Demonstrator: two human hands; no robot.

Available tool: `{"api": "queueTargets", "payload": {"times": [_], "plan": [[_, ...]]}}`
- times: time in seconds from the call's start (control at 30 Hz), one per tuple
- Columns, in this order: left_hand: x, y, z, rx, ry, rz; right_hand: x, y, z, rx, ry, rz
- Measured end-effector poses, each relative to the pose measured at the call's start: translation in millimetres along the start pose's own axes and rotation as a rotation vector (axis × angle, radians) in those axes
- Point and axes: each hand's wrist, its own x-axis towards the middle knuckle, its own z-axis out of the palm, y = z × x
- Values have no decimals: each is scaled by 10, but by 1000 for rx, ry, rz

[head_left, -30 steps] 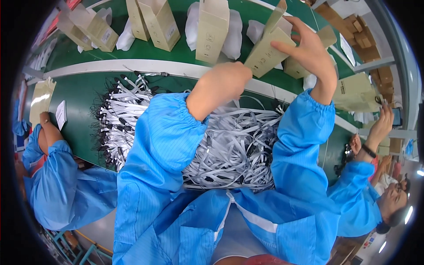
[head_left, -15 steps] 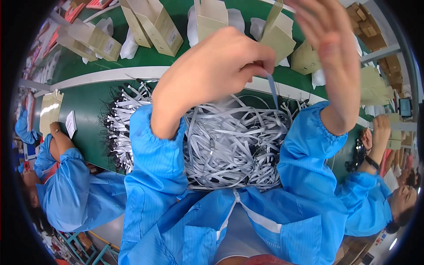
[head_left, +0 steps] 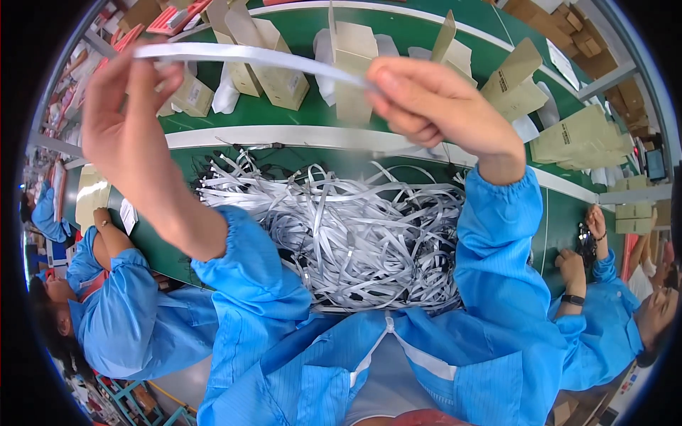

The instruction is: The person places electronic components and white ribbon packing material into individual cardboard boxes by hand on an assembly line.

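A white flat strap [head_left: 249,55] is stretched in a shallow arc between my raised hands. My left hand [head_left: 131,106] holds its left end, the fingertips partly blurred. The other end is pinched between the thumb and fingers of my right hand [head_left: 433,103]. Below both hands, a large tangled pile of similar white straps [head_left: 355,241] lies on the green bench in front of my body. Thin black cords and small black end pieces [head_left: 273,170] show at the pile's far edge.
Beyond a white rail [head_left: 312,136], open beige boxes [head_left: 284,82] and white wrapped items stand on a green surface [head_left: 192,128]. More beige boxes [head_left: 579,138] are at the right. Co-workers in blue smocks sit on my left [head_left: 135,312] and right [head_left: 604,312].
My left hand has moved left and my right hand has come down and inward. The strap, hanging from my left hand before, is now stretched between both hands.
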Motion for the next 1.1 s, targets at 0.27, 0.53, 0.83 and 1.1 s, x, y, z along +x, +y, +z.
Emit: {"api": "queueTargets", "payload": {"times": [0.27,0.53,0.83,1.1], "plan": [[-320,230,278,-97,-853,182,-49,-266,133,-674,299,-384],[-187,-115,1066,-305,-1802,-385,-183,-231,-43,-400,867,-539],[-303,-435,1247,-1346,-712,-902,158,151,-24,-545,599,-247],[-399,230,1198,-829,-651,-722,196,-164,223,-186,472,-406]]}}
